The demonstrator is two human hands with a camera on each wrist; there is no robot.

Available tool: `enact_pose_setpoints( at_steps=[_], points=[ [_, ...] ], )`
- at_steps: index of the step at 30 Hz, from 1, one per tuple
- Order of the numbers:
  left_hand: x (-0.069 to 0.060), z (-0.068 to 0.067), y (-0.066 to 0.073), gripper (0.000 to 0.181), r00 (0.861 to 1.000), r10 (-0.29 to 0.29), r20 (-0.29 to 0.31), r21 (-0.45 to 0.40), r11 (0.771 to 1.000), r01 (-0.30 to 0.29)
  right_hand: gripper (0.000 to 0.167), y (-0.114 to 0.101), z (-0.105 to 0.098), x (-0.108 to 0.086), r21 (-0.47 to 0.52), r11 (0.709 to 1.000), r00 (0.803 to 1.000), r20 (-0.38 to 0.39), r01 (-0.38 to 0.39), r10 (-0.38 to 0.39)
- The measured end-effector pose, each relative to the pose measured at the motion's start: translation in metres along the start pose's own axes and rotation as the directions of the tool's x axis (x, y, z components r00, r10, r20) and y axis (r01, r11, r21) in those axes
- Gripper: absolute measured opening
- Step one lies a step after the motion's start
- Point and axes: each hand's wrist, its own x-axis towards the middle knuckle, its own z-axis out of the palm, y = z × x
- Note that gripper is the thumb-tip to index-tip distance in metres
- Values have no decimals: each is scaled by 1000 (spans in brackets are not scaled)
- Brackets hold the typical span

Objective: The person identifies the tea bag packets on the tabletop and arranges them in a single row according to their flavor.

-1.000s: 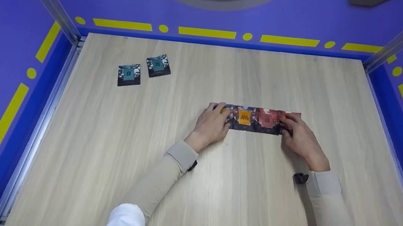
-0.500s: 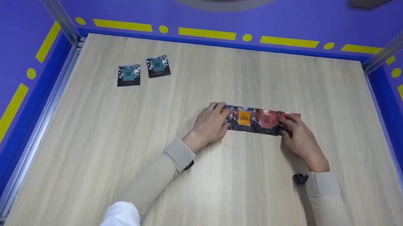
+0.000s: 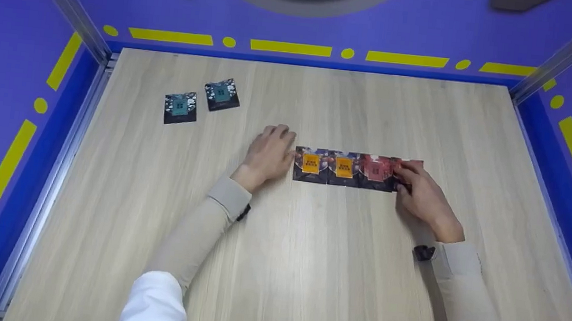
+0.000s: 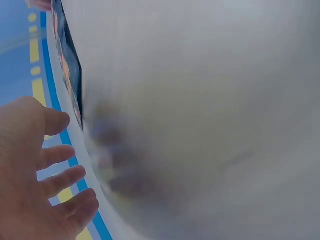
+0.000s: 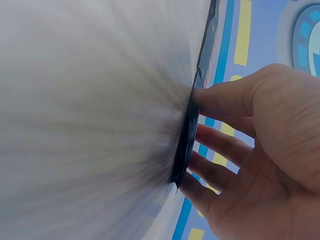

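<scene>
Four-sided flat packets lie edge to edge in a row. At its left end is an orange-labelled packet (image 3: 310, 164), then a second orange-labelled packet (image 3: 344, 168), then a red-labelled packet (image 3: 376, 172). My right hand (image 3: 428, 202) rests its fingers and thumb on another red packet (image 3: 415, 166) at the right end, partly covering it. In the right wrist view, the fingertips (image 5: 200, 131) touch that packet's surface. Just left of the row, my left hand (image 3: 268, 153) is apart from the packets, its fingers spread and relaxed in the left wrist view.
Two teal-labelled packets, one (image 3: 181, 107) farther left and one (image 3: 222, 95) slightly behind it, lie at the table's back left. The wooden table (image 3: 316, 280) is bordered by blue-purple walls (image 3: 300, 29) at the back and both sides.
My left hand has let go of the left orange packet and moved left, uncovering it. My right hand stays on the rightmost red packet, and the row looks unmoved on the table.
</scene>
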Motion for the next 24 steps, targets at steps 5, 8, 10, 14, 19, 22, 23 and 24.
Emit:
enact_pose_setpoints(
  at_steps=[5, 8, 10, 14, 19, 22, 23, 24],
  points=[
    [6, -10, -23, 52, 999, -48, -14, 1, 999, 48, 48, 0, 0, 0, 8, 1000, 1000, 2, -3, 3],
    [11, -16, -38, 52, 997, -72, -30, 7, 997, 72, 48, 0, 1, 0, 10, 1000, 1000, -3, 4, -4],
    [14, -19, -47, 53, 994, -97, -41, 2, 995, 97, 48, 1, 1, 1, 13, 1000, 1000, -7, 9, -9],
    [21, -25, -67, 54, 985, -156, -78, -30, 988, 154, 48, 2, 1, 1, 18, 1000, 1000, -17, 19, -18],
    [29, -30, -90, 56, 969, -223, -107, -42, 975, 220, 48, 1, 1, 1, 15, 1000, 1000, -24, 17, -17],
    [34, -33, -102, 57, 959, -266, -102, -21, 964, 265, 47, 1, 2, 1, 12, 1000, 1000, -22, 17, -17],
    [36, -34, -106, 57, 955, -279, -101, -13, 960, 279, 47, 2, 2, 1, 11, 1000, 1000, -21, 18, -18],
    [38, -35, -110, 58, 952, -290, -100, -7, 957, 291, 47, 2, 2, 1, 10, 1000, 1000, -22, 19, -19]
  ],
)
